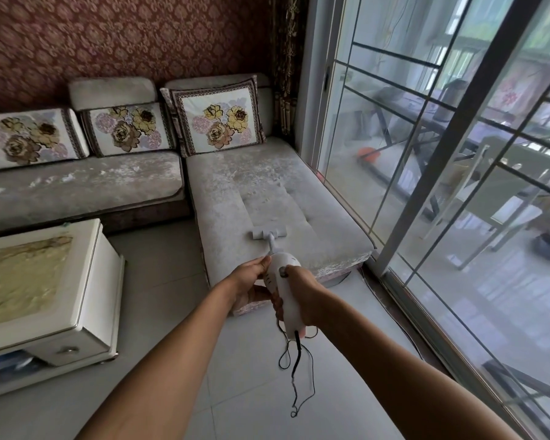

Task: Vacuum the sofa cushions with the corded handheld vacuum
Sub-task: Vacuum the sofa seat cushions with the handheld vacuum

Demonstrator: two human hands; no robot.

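White plastic forms the body of the corded handheld vacuum (283, 287), which we hold over the near end of the chaise cushion (267, 198). Our right hand (302, 296) wraps the rear handle, its fingers curled round the grip. Our left hand (251, 277) steadies the front of the body, thumb and fingers closed on the housing near the neck. The floor head (269, 232) rests flat on the cushion, close to its front edge and roughly on the centre line. The black cord (296, 369) hangs from the handle's tail and loops loosely above the tiled floor (172, 312).

We judge the task to be partly done. A paler, smoother lane runs from the floor head towards the flowered pillow (218, 122), which suggests one strip is already covered. The cushion's margins on both sides of that lane look mottled and untreated. The long seat cushion (77, 182) to the left carries visible white flecks and appears untouched. Both remain to be vacuumed. The cabinet (45, 290) beside the sofa stands well apart from the work area.
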